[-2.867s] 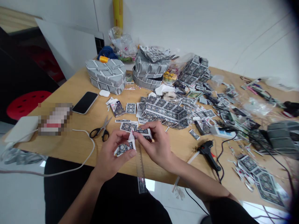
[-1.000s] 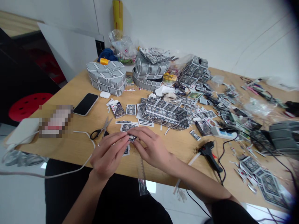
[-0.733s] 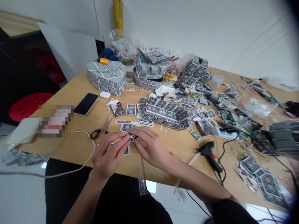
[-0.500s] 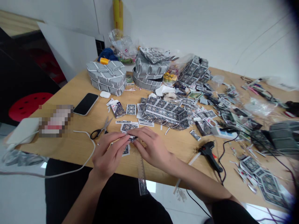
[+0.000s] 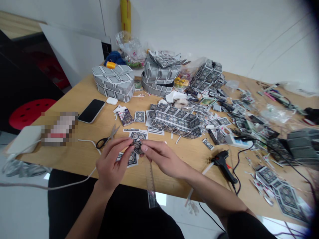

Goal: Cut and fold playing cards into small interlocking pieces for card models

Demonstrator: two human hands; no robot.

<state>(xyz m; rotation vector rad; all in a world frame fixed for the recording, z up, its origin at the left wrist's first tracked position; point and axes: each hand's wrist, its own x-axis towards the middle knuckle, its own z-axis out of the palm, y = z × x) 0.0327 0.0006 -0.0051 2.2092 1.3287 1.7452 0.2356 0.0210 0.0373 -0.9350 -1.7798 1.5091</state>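
Observation:
Between my two hands is a playing card (image 5: 137, 146), its dark patterned back showing and bent or folded. My left hand (image 5: 113, 162) pinches its left side, and my right hand (image 5: 163, 157) grips its right side with thumb and fingers. More patterned cards (image 5: 132, 160) lie on the table beneath and behind my fingers. A clear ruler (image 5: 151, 186) sticks out past the table edge, below my right hand. Black scissors (image 5: 107, 137) lie partly open just beyond my left hand. Behind the loose cards stands an open oblong tray built of cards (image 5: 176, 121).
A black glue gun (image 5: 225, 166) with its cable lies right of my forearm. A phone (image 5: 91, 111) and a white cable (image 5: 72, 188) are at left. Lidded card boxes (image 5: 113, 83) stand at the back. Card scraps (image 5: 264, 189) litter the right side.
The card has turned in my fingers, so its patterned back now faces up toward me. My hands have shifted slightly, with the right thumb now on top of the card.

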